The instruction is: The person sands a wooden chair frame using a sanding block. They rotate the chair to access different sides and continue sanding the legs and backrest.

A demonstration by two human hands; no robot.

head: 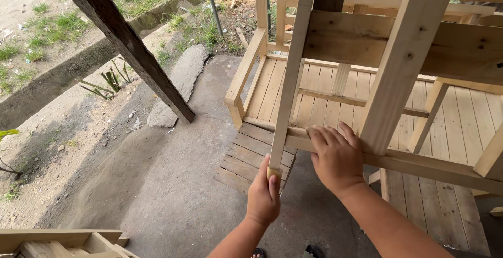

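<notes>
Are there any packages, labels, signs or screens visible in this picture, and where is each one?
None are in view: no package, label, sign or screen.
There is only bare pale timber: the left hand grips the end of a wooden slat, and the right hand rests on a wooden frame rail over the concrete floor.

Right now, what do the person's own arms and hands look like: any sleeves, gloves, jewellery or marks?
Both forearms are bare as far as the picture shows, with no sleeve in view. The left hand and right hand wear no gloves. No watch, bracelet or ring shows on either wrist or on the visible fingers. No tattoos, bandages or other marks can be made out. The nails look short and unpainted.
</notes>
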